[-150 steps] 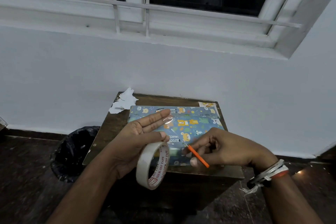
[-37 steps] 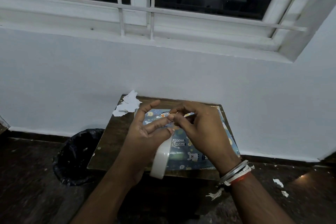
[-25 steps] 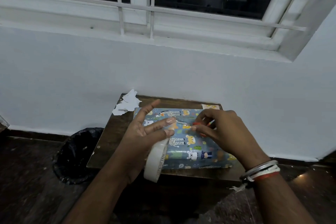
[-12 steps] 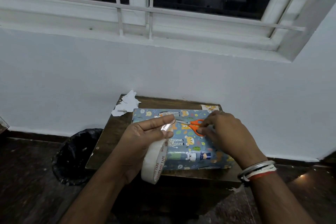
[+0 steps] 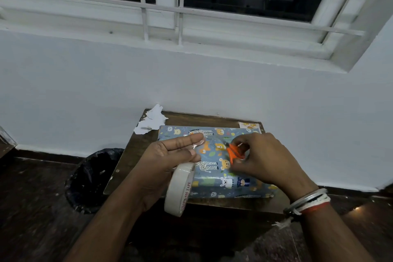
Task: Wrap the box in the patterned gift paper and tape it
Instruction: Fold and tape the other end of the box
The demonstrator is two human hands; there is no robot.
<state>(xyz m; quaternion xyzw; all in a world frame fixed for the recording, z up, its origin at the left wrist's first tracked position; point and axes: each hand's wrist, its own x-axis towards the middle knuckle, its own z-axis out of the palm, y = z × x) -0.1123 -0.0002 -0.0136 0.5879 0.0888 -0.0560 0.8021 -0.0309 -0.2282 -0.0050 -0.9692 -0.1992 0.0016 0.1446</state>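
The box (image 5: pixel 212 176), wrapped in blue paper printed with animals, lies on a small dark wooden table (image 5: pixel 136 155). My left hand (image 5: pixel 168 155) is over the box's left end with its upper fingers straight. A short clear strip of tape (image 5: pixel 198 144) sticks to its fingertips. A white tape roll (image 5: pixel 179 191) hangs from its lower fingers. My right hand (image 5: pixel 263 161) is curled over the orange handles of scissors (image 5: pixel 232 153), which lie on top of the box.
Torn white paper scraps (image 5: pixel 152 121) lie at the table's back left corner. A patterned offcut (image 5: pixel 248 125) lies at the back right. A black-lined bin (image 5: pixel 93 178) stands on the floor to the left. The white wall is right behind the table.
My right hand has lowered the scissors onto the box top. My left hand has kept the roll and the cut strip and straightened its fingers over the box.
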